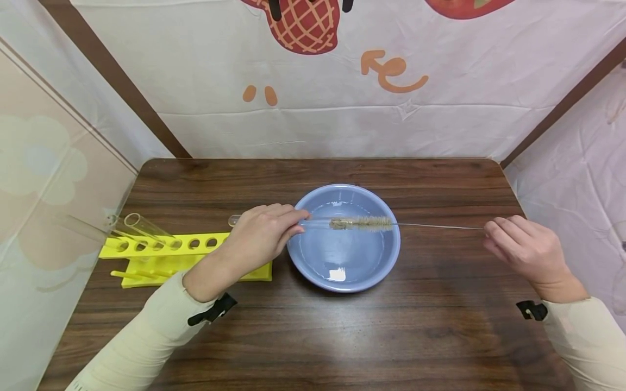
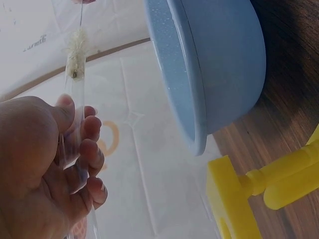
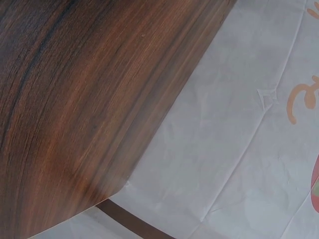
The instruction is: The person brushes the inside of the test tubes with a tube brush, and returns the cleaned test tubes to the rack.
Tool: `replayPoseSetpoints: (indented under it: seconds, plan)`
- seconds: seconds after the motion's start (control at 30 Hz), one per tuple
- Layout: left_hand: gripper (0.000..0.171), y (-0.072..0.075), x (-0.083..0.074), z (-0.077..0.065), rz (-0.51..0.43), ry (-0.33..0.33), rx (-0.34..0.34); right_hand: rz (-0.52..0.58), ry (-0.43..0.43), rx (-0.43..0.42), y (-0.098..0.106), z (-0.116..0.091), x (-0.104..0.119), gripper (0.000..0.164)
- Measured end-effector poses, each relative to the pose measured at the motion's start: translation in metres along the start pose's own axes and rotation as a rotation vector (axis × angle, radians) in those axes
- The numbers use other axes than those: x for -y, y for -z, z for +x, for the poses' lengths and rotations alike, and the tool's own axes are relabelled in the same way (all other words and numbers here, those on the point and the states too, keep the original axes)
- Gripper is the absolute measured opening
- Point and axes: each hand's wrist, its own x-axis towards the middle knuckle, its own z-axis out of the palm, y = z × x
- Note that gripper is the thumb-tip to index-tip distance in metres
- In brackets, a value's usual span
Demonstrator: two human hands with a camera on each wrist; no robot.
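My left hand [image 1: 260, 232] grips a clear glass test tube [image 1: 319, 223] that lies roughly level above the blue basin [image 1: 344, 286]; its rounded end sticks out left of the hand. A test tube brush [image 1: 374, 223] with pale bristles has its tip inside the tube's mouth, the rest of the bristles outside. Far to the right, my right hand [image 1: 525, 250] pinches the end of the brush's thin wire handle [image 1: 440, 226]. In the left wrist view the fingers [image 2: 90, 152] curl round the tube. Neither hand nor brush appears in the right wrist view.
Water lies in the basin. To its left stands a yellow test tube rack [image 1: 183, 251] with pegs along its front; several glass test tubes [image 1: 146, 225] lean in its left holes. Printed cloth [image 1: 342, 130] hangs behind the wooden table [image 1: 440, 336].
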Motion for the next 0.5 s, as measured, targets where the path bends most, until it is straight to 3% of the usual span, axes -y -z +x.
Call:
replayPoseSetpoints:
  seconds: [0.5]
  plan:
    - [0.027,0.0009,-0.0004,-0.0004,-0.015,0.005,0.010,-0.010,-0.004,-0.003,0.0035,-0.0016,-0.0001,0.037]
